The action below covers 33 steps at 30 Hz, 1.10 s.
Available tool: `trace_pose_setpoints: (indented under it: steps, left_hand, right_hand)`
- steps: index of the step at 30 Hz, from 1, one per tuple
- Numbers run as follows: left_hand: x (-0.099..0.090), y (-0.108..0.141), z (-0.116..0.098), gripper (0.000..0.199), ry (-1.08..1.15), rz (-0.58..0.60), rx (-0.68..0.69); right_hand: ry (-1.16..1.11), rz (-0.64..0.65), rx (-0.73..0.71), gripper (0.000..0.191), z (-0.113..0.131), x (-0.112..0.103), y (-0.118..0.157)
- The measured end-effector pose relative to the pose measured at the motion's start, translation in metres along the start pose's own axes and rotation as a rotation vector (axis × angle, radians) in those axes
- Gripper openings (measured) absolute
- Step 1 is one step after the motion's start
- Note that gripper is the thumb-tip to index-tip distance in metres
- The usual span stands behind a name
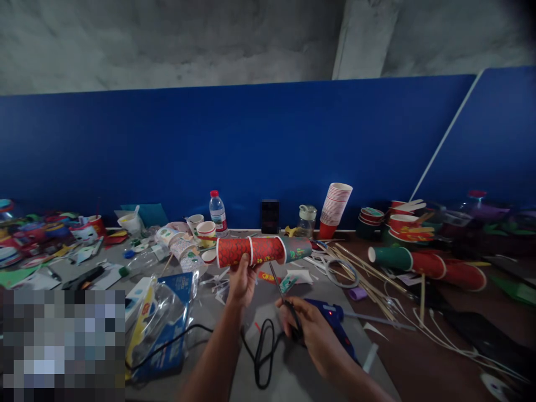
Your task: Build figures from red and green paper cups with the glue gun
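My left hand (242, 282) grips a row of joined paper cups (267, 249) from below, thumb against the front. Two of these cups are red with dark patterns; the one at the right end is grey-green. The row lies sideways in the air above the table. Scissors (293, 315) with black handles are in my right hand (307, 329), their blades pointing up at the underside of the cups. Whether the blades touch the cups I cannot tell. Beside my right hand lies a blue glue gun (330, 315) with a small red light on it.
A tall stack of paper cups (336, 204), a jar (307, 220) and a water bottle (218, 213) stand along the blue partition (251, 151). Thin sticks (372, 290), a second joined cup row (427, 264) and white cables lie right. Blue packaging (173, 318) and a black cord (264, 357) lie nearby.
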<state>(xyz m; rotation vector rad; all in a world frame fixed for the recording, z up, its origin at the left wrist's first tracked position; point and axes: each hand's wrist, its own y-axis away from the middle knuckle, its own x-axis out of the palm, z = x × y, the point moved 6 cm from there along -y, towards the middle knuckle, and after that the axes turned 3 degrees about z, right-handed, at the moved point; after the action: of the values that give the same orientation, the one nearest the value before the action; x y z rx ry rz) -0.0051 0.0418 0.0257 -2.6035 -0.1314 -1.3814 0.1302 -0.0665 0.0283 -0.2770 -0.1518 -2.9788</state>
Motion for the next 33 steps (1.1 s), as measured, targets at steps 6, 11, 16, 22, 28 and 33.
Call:
trace_pose_setpoints:
  steps: [6, 11, 16, 22, 28, 33]
  left_hand:
    - [-0.002, -0.001, 0.001, 0.061, -0.029, -0.005, 0.020]
    - [0.000, -0.001, 0.000, 0.058, -0.038, 0.015, 0.017]
    - [0.001, 0.000, 0.000, 0.055, -0.026, 0.015, 0.008]
    - [0.002, 0.002, 0.000, 0.059, -0.024, 0.030, 0.005]
    - [0.000, 0.002, 0.001, 0.058, -0.025, -0.005, -0.001]
    - [-0.001, 0.002, 0.001, 0.056, -0.023, -0.002, 0.001]
  right_hand:
    - [0.032, 0.004, 0.042, 0.029, 0.004, 0.002, 0.002]
    - [0.003, -0.003, 0.044, 0.032, 0.008, 0.003, 0.003]
    - [-0.027, -0.004, -0.033, 0.032, 0.006, 0.002, 0.001]
    - [-0.029, -0.025, 0.003, 0.036, -0.002, 0.000, -0.001]
    - [-0.055, -0.026, -0.006, 0.037, -0.002, 0.001, 0.002]
    - [-0.089, 0.010, 0.005, 0.042, -0.002, 0.000, 0.005]
